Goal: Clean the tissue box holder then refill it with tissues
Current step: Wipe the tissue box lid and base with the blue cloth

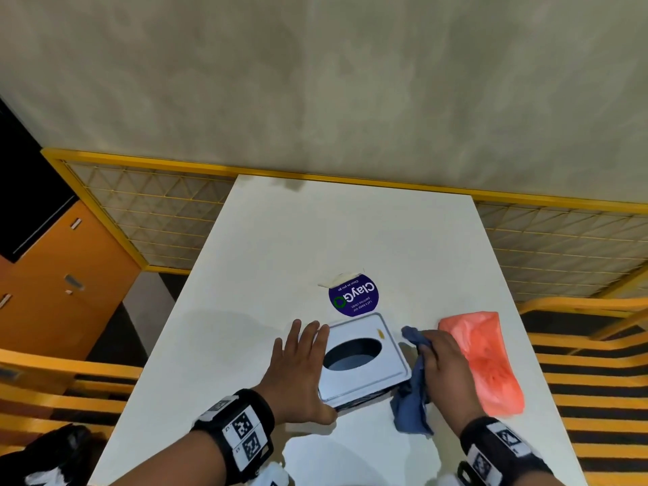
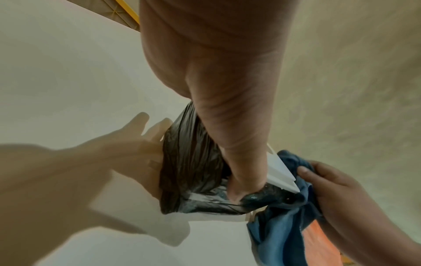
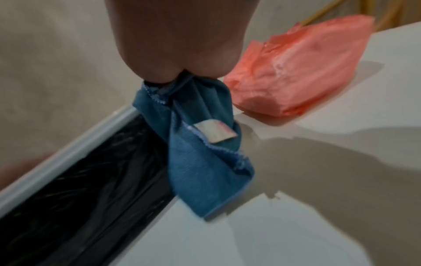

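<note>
The tissue box holder (image 1: 364, 359) has a white lid with an oval opening and black sides (image 2: 191, 171). It stands on the white table (image 1: 315, 240), with a small yellow mark near the lid's far right corner. My left hand (image 1: 301, 366) lies against its left side with fingers straight, the thumb (image 2: 239, 162) pressing the near black side. My right hand (image 1: 445, 366) grips a bunched blue cloth (image 1: 413, 398) against the holder's right side (image 3: 79, 198). The cloth (image 3: 205, 162) hangs to the tabletop. A pink plastic tissue pack (image 1: 484, 359) lies just right of my right hand.
A round purple sticker (image 1: 353, 299) with a scrap of tape sits on the table just beyond the holder. A yellow-framed mesh partition (image 1: 157, 212) runs behind the table. Yellow slatted seats (image 1: 589, 380) flank both sides, and an orange cabinet (image 1: 63, 275) stands at left.
</note>
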